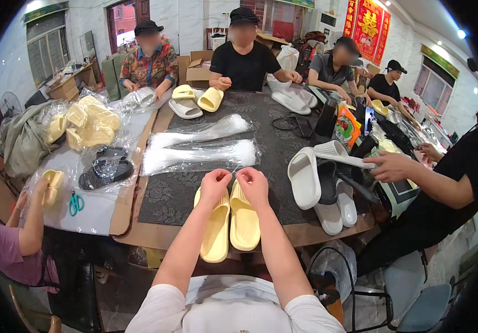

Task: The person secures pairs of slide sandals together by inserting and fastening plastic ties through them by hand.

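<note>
Flanking yellow slides [229,221], both hands below clear plastic bags [200,155].

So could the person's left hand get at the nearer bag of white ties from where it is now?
Probably yes: the left hand sits at the yellow slippers' far end, the bag of white ties lies just beyond on the mat, nothing between them.

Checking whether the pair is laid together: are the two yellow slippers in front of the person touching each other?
Touching. The head view shows the left yellow slipper and right yellow slipper side by side, inner edges pressed together with no table showing between them.
</note>
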### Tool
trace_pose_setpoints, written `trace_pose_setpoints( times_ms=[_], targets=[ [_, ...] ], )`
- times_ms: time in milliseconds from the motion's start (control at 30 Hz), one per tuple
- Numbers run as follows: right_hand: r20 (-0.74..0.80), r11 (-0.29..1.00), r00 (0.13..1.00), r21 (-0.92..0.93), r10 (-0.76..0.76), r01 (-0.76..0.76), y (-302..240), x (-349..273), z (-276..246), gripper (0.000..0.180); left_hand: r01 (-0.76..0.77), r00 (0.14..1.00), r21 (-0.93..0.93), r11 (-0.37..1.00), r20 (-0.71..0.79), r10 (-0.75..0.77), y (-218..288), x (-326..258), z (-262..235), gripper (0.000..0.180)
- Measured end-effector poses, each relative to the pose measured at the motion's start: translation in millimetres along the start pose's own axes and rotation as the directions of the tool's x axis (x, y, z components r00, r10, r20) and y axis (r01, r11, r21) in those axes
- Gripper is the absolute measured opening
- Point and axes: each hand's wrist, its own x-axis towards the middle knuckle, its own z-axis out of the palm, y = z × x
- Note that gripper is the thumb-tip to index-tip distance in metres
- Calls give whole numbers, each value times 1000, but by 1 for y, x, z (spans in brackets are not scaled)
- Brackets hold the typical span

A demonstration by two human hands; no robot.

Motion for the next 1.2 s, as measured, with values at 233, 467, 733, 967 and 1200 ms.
trace_pose_setpoints(
  times_ms=[233,467,733,967,1200],
  targets=[
    [-28,972,980,133,197,-192,4,2,-1,14,4,1000,26,1000,1,-4,9,-2,2,20],
    [116,989,992,-127,-58,73,-6,-2,1,15,21,1000,-24,999,-18,-22,5,-3,-4,19],
    [35,996,999,-94,10,-6,3,-1,2,18,-19,1000,-39,999,-21,18,5,-3,-2,19],
    [-68,973,971,-8,231,-232,1,0,0,13,34,999,-13,999,-12,-34,2,-1,3,20],
    [-30,998,998,-6,59,-59,8,-3,2,12,38,999,-14,999,-2,-38,9,-3,2,18]
  ],
)
